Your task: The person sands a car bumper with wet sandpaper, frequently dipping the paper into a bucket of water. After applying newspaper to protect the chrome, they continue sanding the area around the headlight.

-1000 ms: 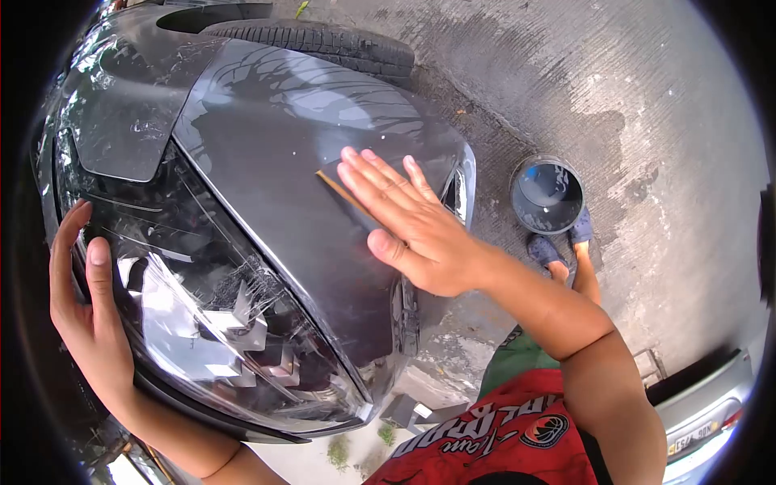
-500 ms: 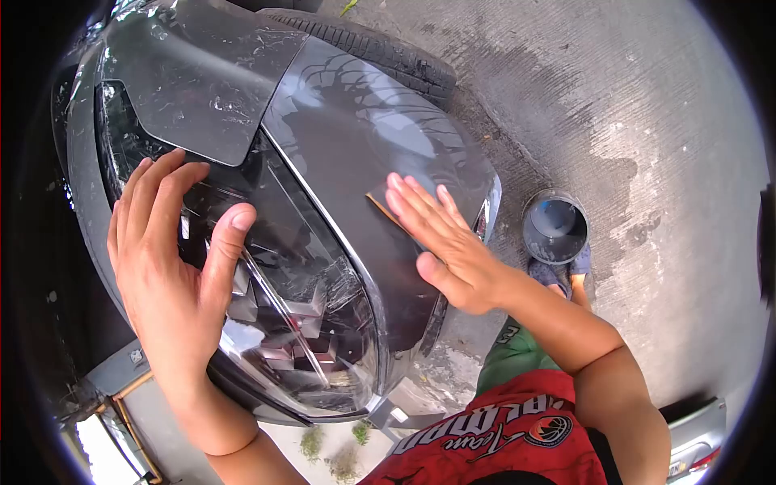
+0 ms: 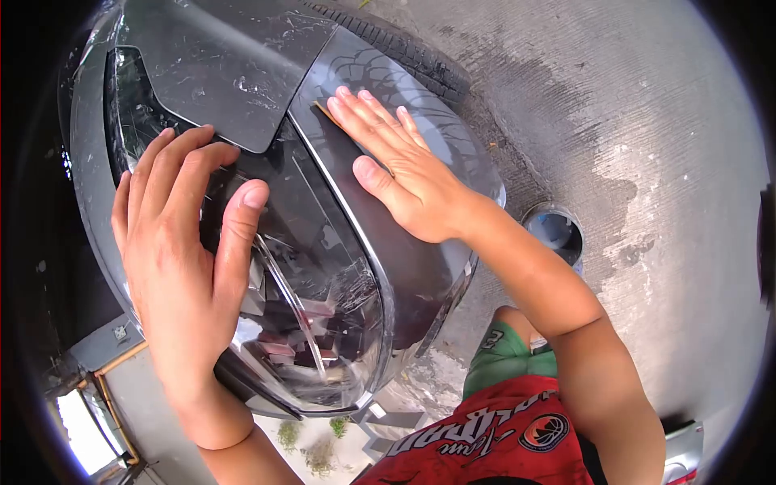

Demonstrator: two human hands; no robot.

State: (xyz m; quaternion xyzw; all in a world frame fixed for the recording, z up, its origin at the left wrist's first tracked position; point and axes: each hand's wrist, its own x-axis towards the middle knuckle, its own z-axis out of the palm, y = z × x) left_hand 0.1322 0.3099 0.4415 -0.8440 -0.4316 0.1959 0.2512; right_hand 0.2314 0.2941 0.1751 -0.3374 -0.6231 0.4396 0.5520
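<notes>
My right hand lies flat with fingers stretched along a dark grey body panel of a car. Beneath it is a thin sheet of sandpaper, its brown edge showing beside the fingertips; the rest is hidden by the hand. My left hand is open, fingers spread and slightly bent, over the car's headlight area near the edge of the scuffed grey panel. The clear headlight, scratched in places, shows between my two hands.
A dark bucket with liquid stands on the rough concrete floor, partly behind my right forearm. A black tyre sits beyond the grey panel. Small green plants are at the bottom, past the car.
My right hand has slid up and to the left along the panel, carrying the sandpaper with it. The left hand stays over the headlight area, and the whole view has shifted slightly.
</notes>
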